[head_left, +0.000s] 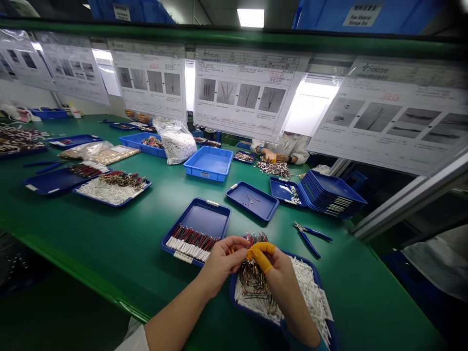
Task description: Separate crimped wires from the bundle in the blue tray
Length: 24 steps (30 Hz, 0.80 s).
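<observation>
Wires (253,279) beneath two close-set, inward-turned hands (222,261) (281,273)

A worker's bare hands meet fingertip to fingertip, the left hand (223,261) angled in with thumb and forefinger drawn close together, the right hand (281,273) curled opposite, its thumb and forefinger in yellow finger covers (262,261). The left forearm (181,314) stretches up from the lower left out of a white sleeve (133,340); the right forearm (300,314), ringed by a blue cuff (302,341), rises more steeply, leaning inward. Anything pinched between the fingertips is too small to make out.
</observation>
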Each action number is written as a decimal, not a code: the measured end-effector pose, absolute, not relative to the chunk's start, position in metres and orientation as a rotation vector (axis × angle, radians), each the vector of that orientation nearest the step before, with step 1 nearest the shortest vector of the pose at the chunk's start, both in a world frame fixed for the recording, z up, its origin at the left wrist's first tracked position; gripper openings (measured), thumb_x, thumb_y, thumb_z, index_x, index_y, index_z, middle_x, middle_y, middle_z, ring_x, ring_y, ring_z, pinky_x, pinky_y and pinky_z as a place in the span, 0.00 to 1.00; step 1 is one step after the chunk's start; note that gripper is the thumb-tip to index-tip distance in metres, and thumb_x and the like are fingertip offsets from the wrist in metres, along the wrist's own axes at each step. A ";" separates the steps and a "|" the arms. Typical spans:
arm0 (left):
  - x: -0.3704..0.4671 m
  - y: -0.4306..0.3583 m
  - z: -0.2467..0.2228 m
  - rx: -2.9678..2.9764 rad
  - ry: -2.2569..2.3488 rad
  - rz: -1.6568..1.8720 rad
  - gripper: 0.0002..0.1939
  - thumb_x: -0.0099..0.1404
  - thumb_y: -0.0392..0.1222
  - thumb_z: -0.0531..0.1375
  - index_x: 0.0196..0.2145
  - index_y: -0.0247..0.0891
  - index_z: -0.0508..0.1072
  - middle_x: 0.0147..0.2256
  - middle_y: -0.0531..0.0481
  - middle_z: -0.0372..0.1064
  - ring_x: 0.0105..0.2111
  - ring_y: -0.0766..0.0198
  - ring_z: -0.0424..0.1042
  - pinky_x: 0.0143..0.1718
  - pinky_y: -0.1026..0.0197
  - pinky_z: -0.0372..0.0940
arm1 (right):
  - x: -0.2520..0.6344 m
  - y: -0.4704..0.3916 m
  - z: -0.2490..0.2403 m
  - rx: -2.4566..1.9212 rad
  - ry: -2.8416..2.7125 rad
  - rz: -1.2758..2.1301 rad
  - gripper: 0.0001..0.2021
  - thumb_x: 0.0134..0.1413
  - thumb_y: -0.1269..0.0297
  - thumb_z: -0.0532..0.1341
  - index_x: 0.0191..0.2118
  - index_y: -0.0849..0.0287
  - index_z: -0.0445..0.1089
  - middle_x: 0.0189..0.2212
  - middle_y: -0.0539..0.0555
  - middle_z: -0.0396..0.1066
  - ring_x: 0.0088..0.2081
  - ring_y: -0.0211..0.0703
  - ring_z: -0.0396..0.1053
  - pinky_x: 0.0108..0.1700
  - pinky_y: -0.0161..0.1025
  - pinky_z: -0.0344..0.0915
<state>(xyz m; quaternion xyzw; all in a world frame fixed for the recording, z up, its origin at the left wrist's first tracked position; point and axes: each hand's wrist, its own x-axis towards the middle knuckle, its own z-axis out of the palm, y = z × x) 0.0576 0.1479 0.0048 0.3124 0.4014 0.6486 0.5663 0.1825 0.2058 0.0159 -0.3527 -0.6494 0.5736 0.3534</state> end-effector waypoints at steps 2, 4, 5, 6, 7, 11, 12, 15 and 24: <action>0.058 0.147 0.005 0.757 0.942 1.527 0.17 0.52 0.42 0.64 0.38 0.31 0.69 0.26 0.54 0.58 0.18 0.79 0.50 0.18 0.69 0.42 | 0.183 0.206 0.017 -0.880 -1.691 1.475 0.15 0.44 0.56 0.63 0.30 0.64 0.65 0.28 0.56 0.67 0.32 0.44 0.65 0.36 0.39 0.63; 0.059 0.147 0.004 0.743 0.916 1.531 0.18 0.51 0.41 0.65 0.39 0.32 0.69 0.27 0.53 0.58 0.18 0.79 0.50 0.18 0.70 0.42 | 0.182 0.205 0.018 -0.832 -1.713 1.484 0.14 0.45 0.57 0.63 0.31 0.64 0.65 0.29 0.56 0.67 0.33 0.44 0.66 0.37 0.39 0.64; 0.059 0.147 0.003 0.721 0.890 1.536 0.18 0.51 0.40 0.65 0.40 0.32 0.69 0.27 0.53 0.57 0.19 0.79 0.50 0.18 0.70 0.42 | 0.182 0.205 0.017 -0.810 -1.721 1.485 0.14 0.46 0.57 0.63 0.32 0.63 0.65 0.30 0.56 0.68 0.34 0.44 0.66 0.38 0.40 0.64; 0.059 0.147 0.003 0.696 0.863 1.540 0.19 0.51 0.39 0.65 0.40 0.32 0.69 0.27 0.54 0.57 0.19 0.79 0.50 0.18 0.70 0.41 | 0.181 0.204 0.016 -0.796 -1.721 1.479 0.13 0.47 0.57 0.62 0.33 0.63 0.66 0.31 0.57 0.68 0.35 0.44 0.67 0.39 0.40 0.65; 0.059 0.148 0.002 0.665 0.838 1.545 0.19 0.50 0.39 0.66 0.40 0.33 0.69 0.27 0.54 0.57 0.18 0.80 0.50 0.18 0.70 0.41 | 0.180 0.204 0.015 -0.791 -1.713 1.466 0.13 0.47 0.58 0.62 0.34 0.63 0.66 0.32 0.57 0.68 0.35 0.44 0.67 0.39 0.40 0.65; 0.058 0.149 0.001 0.548 0.772 1.570 0.19 0.48 0.37 0.66 0.39 0.34 0.70 0.28 0.54 0.57 0.18 0.82 0.50 0.18 0.72 0.41 | 0.179 0.203 0.008 -0.784 -1.708 1.442 0.14 0.48 0.60 0.62 0.39 0.63 0.66 0.37 0.59 0.68 0.38 0.45 0.68 0.42 0.41 0.66; 0.058 0.149 0.001 0.527 0.763 1.578 0.19 0.48 0.36 0.67 0.39 0.34 0.70 0.28 0.55 0.56 0.18 0.82 0.50 0.18 0.72 0.41 | 0.179 0.203 0.006 -0.785 -1.718 1.438 0.14 0.47 0.61 0.62 0.39 0.63 0.66 0.37 0.59 0.69 0.38 0.45 0.68 0.42 0.42 0.66; 0.058 0.149 0.001 0.492 0.735 1.591 0.18 0.49 0.35 0.66 0.39 0.33 0.70 0.27 0.55 0.56 0.17 0.83 0.49 0.17 0.72 0.42 | 0.179 0.204 0.005 -0.788 -1.714 1.424 0.13 0.46 0.63 0.62 0.39 0.63 0.68 0.35 0.58 0.70 0.37 0.45 0.69 0.41 0.41 0.67; 0.057 0.150 -0.004 0.445 0.626 1.560 0.14 0.54 0.34 0.62 0.40 0.31 0.69 0.18 0.57 0.52 0.15 0.80 0.47 0.16 0.73 0.42 | 0.178 0.203 0.005 -0.749 -1.635 1.477 0.10 0.44 0.65 0.63 0.36 0.62 0.71 0.32 0.56 0.72 0.36 0.44 0.71 0.37 0.37 0.69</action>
